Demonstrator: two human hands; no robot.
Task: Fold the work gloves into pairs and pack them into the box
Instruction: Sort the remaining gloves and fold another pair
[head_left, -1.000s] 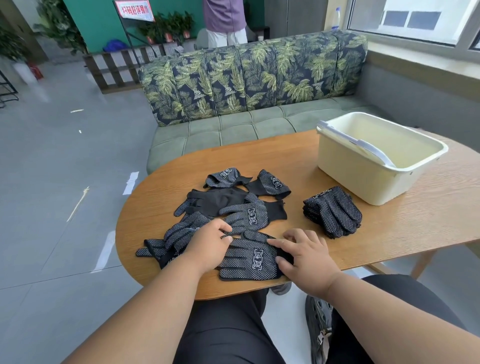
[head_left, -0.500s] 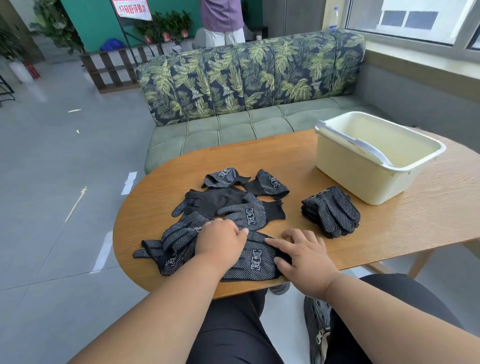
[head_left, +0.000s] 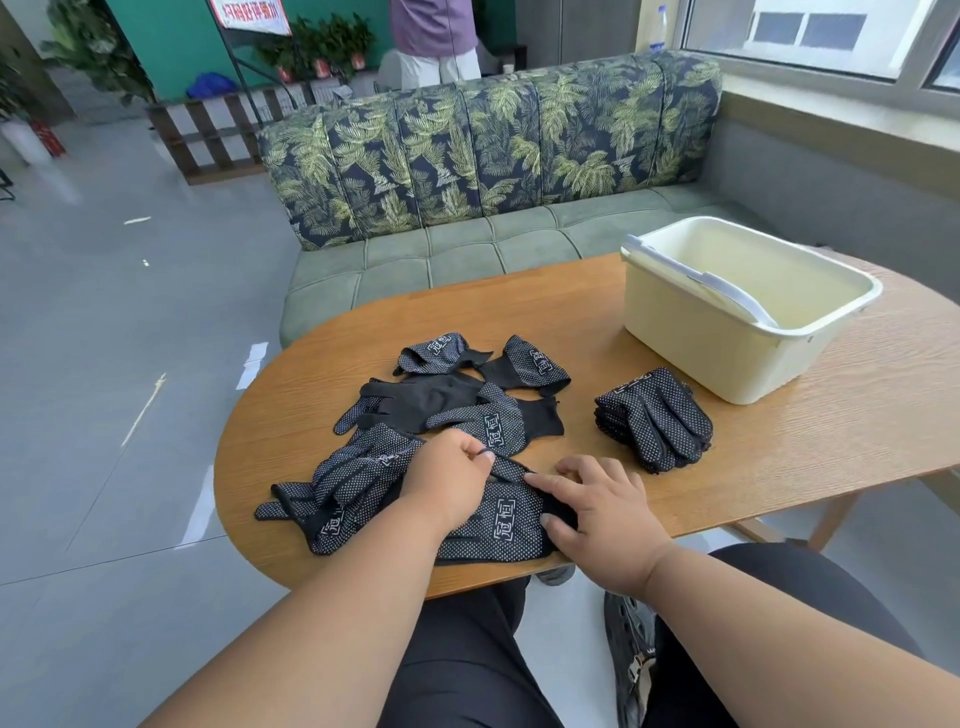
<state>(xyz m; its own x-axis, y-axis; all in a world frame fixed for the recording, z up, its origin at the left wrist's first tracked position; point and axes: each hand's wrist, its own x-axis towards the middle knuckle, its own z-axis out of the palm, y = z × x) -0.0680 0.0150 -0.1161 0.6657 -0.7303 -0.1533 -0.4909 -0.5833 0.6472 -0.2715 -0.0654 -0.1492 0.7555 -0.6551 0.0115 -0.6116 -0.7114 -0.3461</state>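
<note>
Several black dotted work gloves (head_left: 457, 400) lie loose in the middle of the wooden table (head_left: 779, 441). A near glove (head_left: 501, 525) lies at the table's front edge. My left hand (head_left: 449, 475) grips the finger end of that glove and folds it over toward the cuff. My right hand (head_left: 597, 504) presses the glove's cuff end flat with straight fingers. A folded stack of gloves (head_left: 654, 418) sits to the right. The cream plastic box (head_left: 675, 338) stands at the back right, nothing visible inside it.
A white handle (head_left: 706, 283) rests across the box's rim. A leaf-patterned sofa (head_left: 488, 156) runs behind the table. A person stands beyond the sofa (head_left: 436, 41). My knees and a shoe (head_left: 631, 649) are under the table's front edge.
My left hand moved right across the near glove, gathering its fingers and folding them toward my right hand. My right hand has stayed on the cuff end.
</note>
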